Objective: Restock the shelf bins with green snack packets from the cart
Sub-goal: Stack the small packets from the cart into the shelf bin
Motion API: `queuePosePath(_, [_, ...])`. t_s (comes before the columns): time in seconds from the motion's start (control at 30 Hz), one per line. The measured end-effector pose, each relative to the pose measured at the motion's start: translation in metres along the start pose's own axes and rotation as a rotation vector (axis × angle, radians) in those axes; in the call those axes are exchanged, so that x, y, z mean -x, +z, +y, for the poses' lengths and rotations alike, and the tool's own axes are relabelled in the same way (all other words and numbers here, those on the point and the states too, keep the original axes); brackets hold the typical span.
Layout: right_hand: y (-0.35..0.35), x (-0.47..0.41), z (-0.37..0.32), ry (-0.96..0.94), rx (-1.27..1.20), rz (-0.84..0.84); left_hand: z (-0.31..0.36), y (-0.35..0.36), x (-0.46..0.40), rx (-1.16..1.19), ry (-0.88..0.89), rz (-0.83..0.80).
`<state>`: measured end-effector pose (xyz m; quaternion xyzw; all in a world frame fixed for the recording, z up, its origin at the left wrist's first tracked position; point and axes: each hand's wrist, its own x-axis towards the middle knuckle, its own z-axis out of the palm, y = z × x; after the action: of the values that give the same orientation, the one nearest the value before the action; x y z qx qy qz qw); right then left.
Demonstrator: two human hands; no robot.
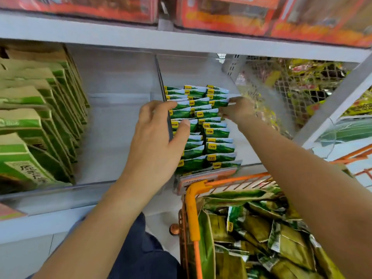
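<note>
**Shelf bin filling up, cart still loaded**

A person's left hand (159, 135) rests against the left side of the shelf bin (207, 174), its fingers wrapped over the clear divider (164, 97) on that side and its thumb pressed to the near packets, steadying the rows. The right hand (235, 109) reaches to the far right corner of the same bin, fingertips pinching the edge of a green snack packet (220, 103) in the back rows, seemingly seating or straightening it.

Inside the bin, the green snack packets (209, 137) stand in overlapping rows from back to front, each with a small yellow label. The bin looks largely stocked, though the rows are uneven and a strip of bare shelf (239, 137) shows along its right side, so a little more room may remain.

Just below and in front of the bin, the orange cart (193, 214) holds a loose heap of green packets (261, 238), suggesting much restocking is still ahead. The compartment left of the bin, beyond the divider, is mostly bare, with tall green-and-tan pouches (40, 127) at its far left. Right of the bin, a wire mesh basket (291, 83) carries yellow-wrapped goods; above it, red boxes (221, 15) line the upper shelf.
</note>
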<state>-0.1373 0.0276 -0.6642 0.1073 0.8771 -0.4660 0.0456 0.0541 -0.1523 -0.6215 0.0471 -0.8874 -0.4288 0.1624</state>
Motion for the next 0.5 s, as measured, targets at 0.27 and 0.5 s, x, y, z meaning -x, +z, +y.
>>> queuePosePath(0.27, [-0.038,0.037,-0.011,-0.051,-0.088,-0.027,0.000,0.003,0.007,-0.141,0.075,0.019])
queuePosePath(0.5, [-0.110,0.184,0.017,-0.426,0.108,0.007,0.020,0.023,0.058,-0.132,0.500,-0.118])
